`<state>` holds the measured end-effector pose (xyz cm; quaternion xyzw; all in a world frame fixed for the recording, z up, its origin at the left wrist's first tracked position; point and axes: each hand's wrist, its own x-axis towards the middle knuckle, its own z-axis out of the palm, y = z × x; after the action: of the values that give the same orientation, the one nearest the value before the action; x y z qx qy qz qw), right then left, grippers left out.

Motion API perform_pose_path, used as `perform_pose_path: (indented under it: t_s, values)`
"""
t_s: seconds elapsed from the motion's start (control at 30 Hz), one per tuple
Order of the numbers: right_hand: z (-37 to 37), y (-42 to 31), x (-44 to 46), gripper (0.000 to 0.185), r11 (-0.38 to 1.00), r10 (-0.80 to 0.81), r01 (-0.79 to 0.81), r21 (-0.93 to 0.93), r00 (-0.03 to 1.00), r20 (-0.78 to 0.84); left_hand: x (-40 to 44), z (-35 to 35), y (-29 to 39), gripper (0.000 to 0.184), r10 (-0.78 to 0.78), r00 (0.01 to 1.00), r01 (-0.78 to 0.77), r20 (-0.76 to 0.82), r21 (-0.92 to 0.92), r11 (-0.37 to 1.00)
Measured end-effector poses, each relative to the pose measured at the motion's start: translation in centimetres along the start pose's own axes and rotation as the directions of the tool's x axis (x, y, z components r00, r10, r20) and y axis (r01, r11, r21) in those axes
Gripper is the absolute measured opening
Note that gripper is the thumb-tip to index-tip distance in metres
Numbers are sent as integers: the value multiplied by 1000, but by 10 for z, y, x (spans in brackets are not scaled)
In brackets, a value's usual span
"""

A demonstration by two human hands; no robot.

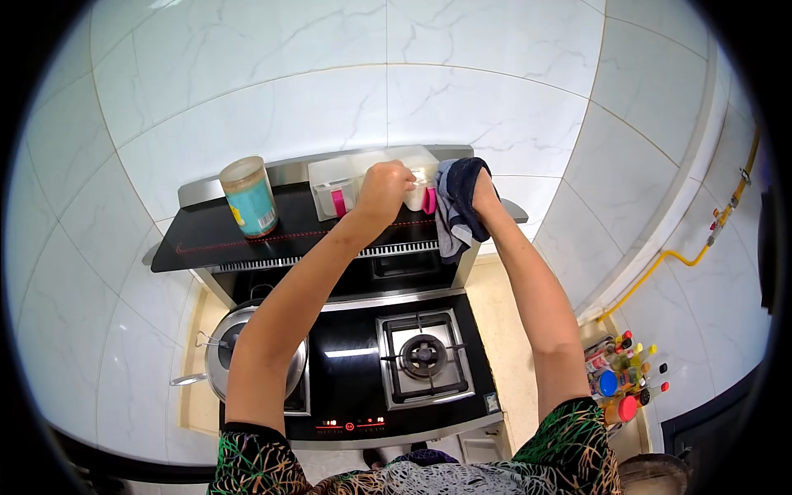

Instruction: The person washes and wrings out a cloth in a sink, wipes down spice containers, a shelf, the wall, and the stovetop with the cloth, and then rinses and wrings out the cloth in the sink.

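Observation:
A clear plastic box with pink handles (337, 183) stands on the black shelf of the range hood (290, 216). My left hand (386, 190) is closed at the top front of the box, its fingers curled against it. A dark blue and grey cloth (455, 206) hangs from my right hand (485, 191), whose fingers are largely wrapped in it, beside the right end of the box. To the left on the same shelf is a jar with a turquoise label (251, 205).
Below lies a black gas stove with a bare right burner (424, 356). A lidded pan (223, 356) sits on the left burner, partly behind my left arm. Several bottles (625, 375) stand at the right, near a yellow gas pipe (683, 259). White tiled walls surround the stove.

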<state>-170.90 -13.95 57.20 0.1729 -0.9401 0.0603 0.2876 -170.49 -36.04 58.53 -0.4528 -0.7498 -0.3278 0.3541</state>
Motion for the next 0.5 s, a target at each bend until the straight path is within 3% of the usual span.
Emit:
perform_pose_path:
  t_s: [0.13, 0.2, 0.23, 0.3, 0.33, 0.37, 0.4, 0.5]
  values:
    - [7, 3, -9, 16, 1000, 5, -5, -20, 1000, -28, 4, -2, 1, 10, -48, 999, 48, 5, -19, 999]
    - [22, 7, -16, 15, 984, 143, -116, 136, 968, -209, 7, -1, 1, 15, -84, 996, 83, -20, -39, 996]
    - [15, -3, -17, 15, 984, 140, -113, 136, 968, -208, 9, 0, 2, 15, -85, 996, 85, -22, -37, 996]
    - [-24, -40, -17, 9, 992, 123, -111, 53, 923, -364, 13, 4, 5, 23, -208, 974, 194, -93, -140, 971]
    - [-43, -51, -19, 24, 977, 201, -209, -45, 969, -141, 14, 6, 6, 23, -209, 974, 195, -93, -140, 971]
    - [-33, -47, -21, 24, 977, 201, -209, -45, 969, -141, 16, 7, 7, 29, -204, 974, 189, -93, -149, 971]
    - [-17, -38, -24, 30, 776, 329, -181, 604, 933, -143, 18, 9, 9, 35, -200, 975, 183, -94, -159, 970]
    - [-9, -35, -22, 43, 342, 400, -117, 932, 916, -31, 21, 11, 21, 42, -228, 972, 212, -66, -192, 958]
